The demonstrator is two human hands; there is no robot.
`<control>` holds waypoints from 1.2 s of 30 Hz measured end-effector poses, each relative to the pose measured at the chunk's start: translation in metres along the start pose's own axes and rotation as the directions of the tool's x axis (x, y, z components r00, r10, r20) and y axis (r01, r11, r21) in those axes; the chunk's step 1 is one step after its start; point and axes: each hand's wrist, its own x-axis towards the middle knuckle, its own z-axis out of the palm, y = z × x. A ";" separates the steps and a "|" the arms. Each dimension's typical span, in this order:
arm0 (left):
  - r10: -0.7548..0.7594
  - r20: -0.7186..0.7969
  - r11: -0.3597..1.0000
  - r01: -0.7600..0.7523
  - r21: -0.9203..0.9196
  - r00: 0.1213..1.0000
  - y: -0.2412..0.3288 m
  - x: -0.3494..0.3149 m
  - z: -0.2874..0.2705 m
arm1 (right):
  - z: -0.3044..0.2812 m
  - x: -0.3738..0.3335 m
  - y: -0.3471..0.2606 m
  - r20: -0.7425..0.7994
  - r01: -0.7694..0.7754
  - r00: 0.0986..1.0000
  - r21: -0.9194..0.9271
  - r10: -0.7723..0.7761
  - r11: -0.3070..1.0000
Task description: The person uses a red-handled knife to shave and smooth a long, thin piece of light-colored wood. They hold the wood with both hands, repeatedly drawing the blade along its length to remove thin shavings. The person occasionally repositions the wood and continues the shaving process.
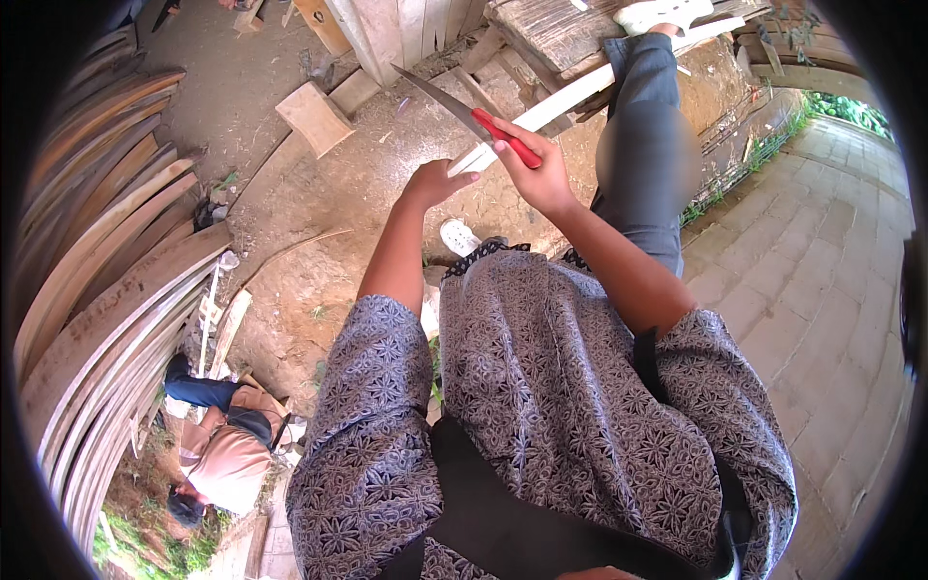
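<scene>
Clamping right hand [543,179] round red handle [509,138] of saw [460,108]; gripping, with left hand [432,184], end of pale wood strip [570,95] laid along near edge of wooden bench [546,34]. Looking light, stiff, perhaps springy midway; best taken near end, saw by handle.

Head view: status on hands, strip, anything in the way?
Left hand gripping near end of pale wooden strip. Right hand on red-handled handsaw; blade contact unclear. Right leg crosses over strip.
</scene>
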 end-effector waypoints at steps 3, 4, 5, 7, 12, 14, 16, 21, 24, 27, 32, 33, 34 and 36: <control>-0.035 -0.122 0.984 0.012 -0.179 0.992 -0.012 0.003 0.008 | -0.014 -0.007 -0.004 -0.006 -0.092 0.996 0.107 0.093 0.990; -0.064 -0.146 0.971 0.028 -0.236 0.987 -0.016 0.003 0.009 | -0.025 -0.010 -0.013 0.006 -0.146 0.989 0.087 0.146 0.985; -0.112 -0.187 0.954 0.053 -0.296 0.976 -0.020 0.002 0.011 | -0.035 -0.013 -0.021 0.016 -0.201 0.980 0.068 0.200 0.977; -0.188 -0.255 0.914 0.074 -0.399 0.949 -0.012 0.005 0.004 | -0.060 -0.021 -0.033 -0.014 -0.132 0.991 0.116 0.134 0.984; -0.288 -0.487 0.798 -0.074 -0.598 0.824 0.012 0.023 -0.025 | -0.120 -0.053 -0.095 -0.077 -0.129 0.988 0.097 0.137 0.987; -0.260 -0.383 0.640 -0.138 -0.755 0.886 0.042 0.040 -0.035 | -0.147 -0.068 -0.104 -0.175 -0.094 0.978 0.103 0.111 0.990; -0.196 -0.354 0.663 -0.142 -0.735 0.915 0.080 0.062 -0.042 | -0.172 -0.082 -0.112 -0.287 -0.077 0.953 0.076 0.096 0.994; -0.086 -0.229 0.757 -0.086 -0.647 0.970 0.164 0.124 -0.052 | -0.207 -0.108 -0.141 -0.632 -0.085 0.760 0.131 0.149 0.988; -0.078 -0.200 0.827 -0.049 -0.561 0.977 0.191 0.180 -0.054 | -0.240 -0.147 -0.119 -0.740 -0.072 0.668 0.043 0.080 0.997; -0.017 -0.240 0.907 -0.086 -0.413 0.971 0.226 0.230 -0.064 | -0.245 -0.176 -0.123 -0.830 -0.070 0.545 0.094 0.116 0.993; 0.291 -0.527 0.929 -0.368 -0.045 0.799 0.276 0.274 -0.097 | -0.251 -0.211 -0.112 -0.864 -0.040 0.482 0.142 0.143 0.989; 0.329 -0.526 0.914 -0.404 -0.030 0.784 0.272 0.268 -0.098 | -0.250 -0.212 -0.112 -0.871 -0.040 0.469 0.143 0.145 0.989; 0.364 -0.529 0.899 -0.437 -0.015 0.767 0.265 0.261 -0.103 | -0.249 -0.212 -0.110 -0.864 -0.029 0.479 0.159 0.154 0.987; 0.364 -0.449 0.907 -0.420 -0.028 0.816 0.249 0.227 -0.102 | -0.247 -0.206 -0.105 -0.852 -0.011 0.494 0.194 0.174 0.981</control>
